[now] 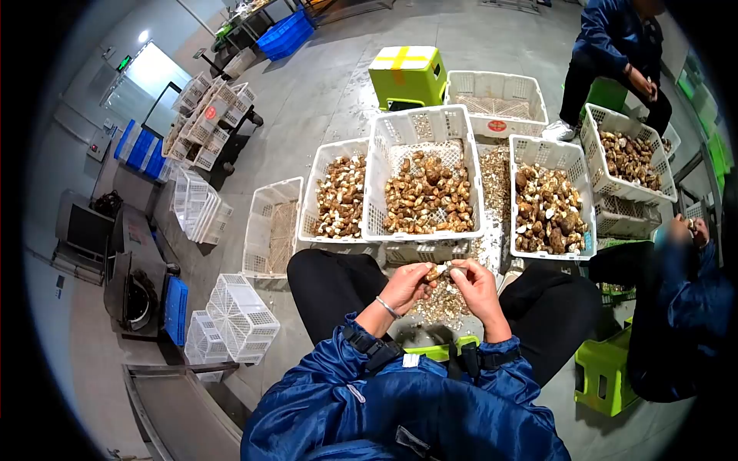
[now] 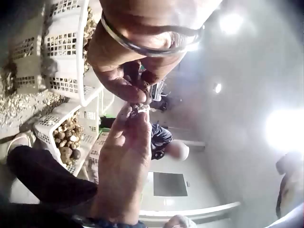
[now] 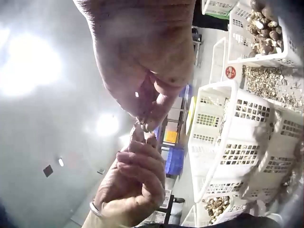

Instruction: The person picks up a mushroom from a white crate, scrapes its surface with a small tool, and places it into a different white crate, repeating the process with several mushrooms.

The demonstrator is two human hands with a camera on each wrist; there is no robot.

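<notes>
In the head view my left hand (image 1: 406, 289), with a bracelet at the wrist, pinches a small brown and white mushroom (image 1: 435, 273) above the lap. Fingertips of my right hand (image 1: 478, 290) meet it from the other side, pinched at its pale end; whether they hold a small tool is too small to tell. The left wrist view shows both hands' fingertips together around the mushroom (image 2: 142, 108). Seen from the right wrist, the left hand (image 3: 135, 178) faces the right hand (image 3: 147, 61), and fingers mostly hide the piece.
White crates of mushrooms (image 1: 427, 114) stand in front of the knees, with scraps (image 1: 442, 303) on the floor between the legs. An empty crate (image 1: 273, 227) is at left. Two people sit at right, near a green stool (image 1: 603, 376); another green stool (image 1: 407, 77) stands behind the crates.
</notes>
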